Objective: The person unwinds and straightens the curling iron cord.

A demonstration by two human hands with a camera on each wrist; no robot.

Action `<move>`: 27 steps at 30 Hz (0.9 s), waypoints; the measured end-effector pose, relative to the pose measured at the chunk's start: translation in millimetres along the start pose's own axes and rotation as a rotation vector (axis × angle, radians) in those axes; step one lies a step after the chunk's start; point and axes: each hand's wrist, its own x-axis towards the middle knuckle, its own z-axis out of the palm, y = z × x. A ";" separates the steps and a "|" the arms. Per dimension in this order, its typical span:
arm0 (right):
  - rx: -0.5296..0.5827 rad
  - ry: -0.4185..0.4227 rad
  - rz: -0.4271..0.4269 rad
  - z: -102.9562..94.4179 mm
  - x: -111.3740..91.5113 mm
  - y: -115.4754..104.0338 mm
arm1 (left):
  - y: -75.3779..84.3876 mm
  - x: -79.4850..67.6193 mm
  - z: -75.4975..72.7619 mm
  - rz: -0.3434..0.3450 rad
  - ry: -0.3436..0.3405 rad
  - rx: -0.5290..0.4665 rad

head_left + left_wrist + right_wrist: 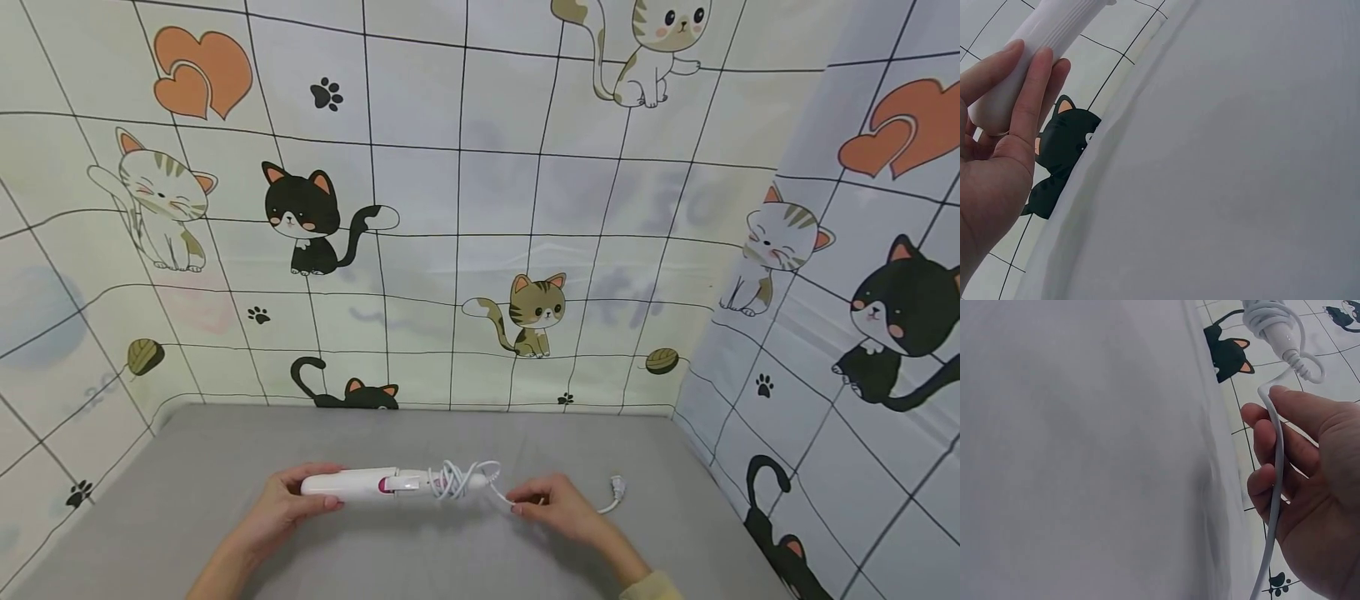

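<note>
A white wand-shaped appliance with a pink accent, which looks like a hair styling iron, is held level above the grey surface. My left hand grips its thick rounded end, thumb on one side and fingers on the other, as the left wrist view shows with the ridged body. White cord is coiled round the narrower end. Just right of that end, my right hand pinches the cord between thumb and fingertips. From there the loose cord runs down across the curled fingers. Its plug hangs beyond the right hand.
A grey-covered table lies beneath both hands. Behind it and at the sides stands a white grid-patterned cloth printed with cats, hearts and paw marks.
</note>
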 end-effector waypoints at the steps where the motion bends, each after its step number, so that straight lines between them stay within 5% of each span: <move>1: -0.003 0.005 0.000 0.1 -0.6 0.5 | 0.0 0.0 -0.3 0.002 -0.004 -0.002; 10: -0.024 0.081 0.019 -5.7 -8.9 2.1 | 3.7 -1.0 2.6 -0.024 -0.014 0.004; 19: -0.025 0.257 -0.018 -19.4 -16.7 0.5 | 5.1 -1.0 3.8 -0.032 -0.014 0.006; 27: -0.044 0.300 -0.016 -33.0 -26.1 -3.5 | 4.8 -1.9 2.8 -0.037 -0.047 0.018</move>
